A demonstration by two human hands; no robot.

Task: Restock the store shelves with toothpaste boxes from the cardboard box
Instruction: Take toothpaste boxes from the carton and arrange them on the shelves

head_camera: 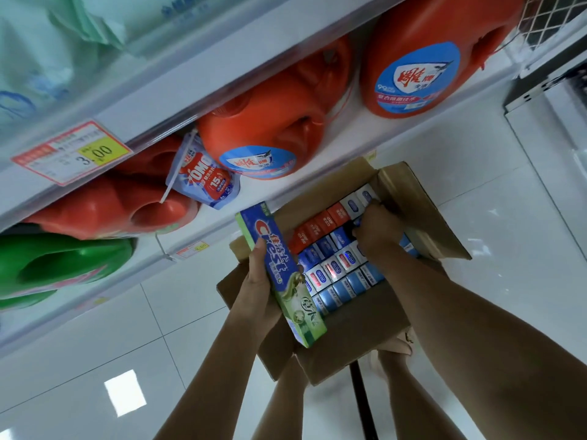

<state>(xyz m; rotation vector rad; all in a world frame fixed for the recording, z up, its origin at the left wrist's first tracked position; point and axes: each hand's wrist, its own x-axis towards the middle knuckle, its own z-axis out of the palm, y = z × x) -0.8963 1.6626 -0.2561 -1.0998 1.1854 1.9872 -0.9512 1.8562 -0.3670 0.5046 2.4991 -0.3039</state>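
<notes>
Two hands are at work over the cardboard box [359, 331], which stands open on the white tiled floor [95, 344] in front of the shelf [397, 131].

The left hand [254, 287] grips a long blue-and-green Crest toothpaste box [279, 268] from below, and the box is tilted above the near left flap. Its upper end sticks out far past the fingers, so I think it could slip or swing if the grip gets loose.

The right hand [376, 231] reaches into the far rows of the packed toothpaste boxes [336, 268]. Its fingers are curled down and seem to pinch one, but which one is hidden. The rows are tight, so a pull may drag the neighbours up, or crush a carton end.

On the shelves, a green jug [63, 265] lies lowest at the left, with a price tag [70, 154] on the rail above it. Then come orange detergent jugs [270, 122] and a hanging OMO pouch [203, 176]. These fill the shelf nearest the box, so I see no free place for toothpaste there.
</notes>
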